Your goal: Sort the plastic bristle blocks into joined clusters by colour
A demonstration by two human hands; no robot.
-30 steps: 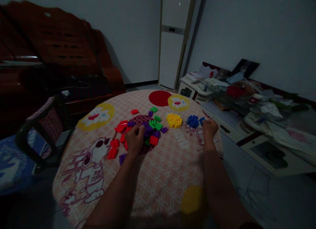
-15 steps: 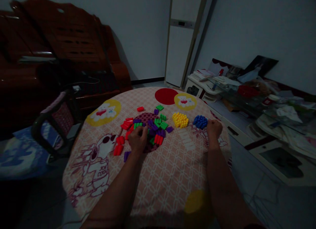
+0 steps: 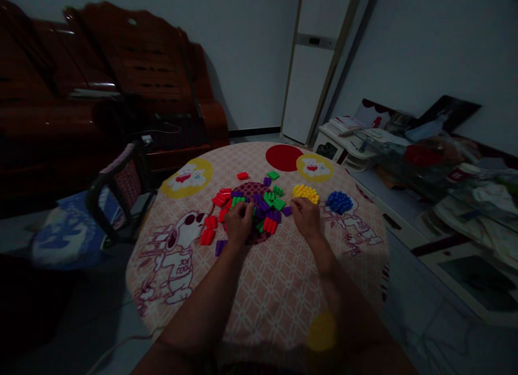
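Observation:
A round table with a cartoon-print cloth [image 3: 259, 278] carries toy bricks. A mixed pile of purple, green and red bricks [image 3: 265, 210] lies on a dark red circle at the middle. My left hand [image 3: 238, 224] rests curled on the pile's near left side, by a green brick [image 3: 238, 200]; what its fingers hold is hidden. My right hand [image 3: 305, 216] hovers just right of the pile, next to a purple brick [image 3: 287, 211] and below a sorted yellow pile [image 3: 306, 192], with nothing visible in it. A sorted blue pile [image 3: 339, 201] lies further right.
Loose red bricks [image 3: 208, 229] lie left of the pile. A chair [image 3: 121, 191] stands at the table's left, with a dark wooden sofa [image 3: 101, 105] behind it. A low cabinet heaped with papers and clutter [image 3: 424, 159] runs along the right wall. A white standing unit [image 3: 311, 78] stands at the back.
My right hand left the blue pile and moved left to the mixed pile's right side. My left hand stayed on the mixed pile. The camera view shifted to the left.

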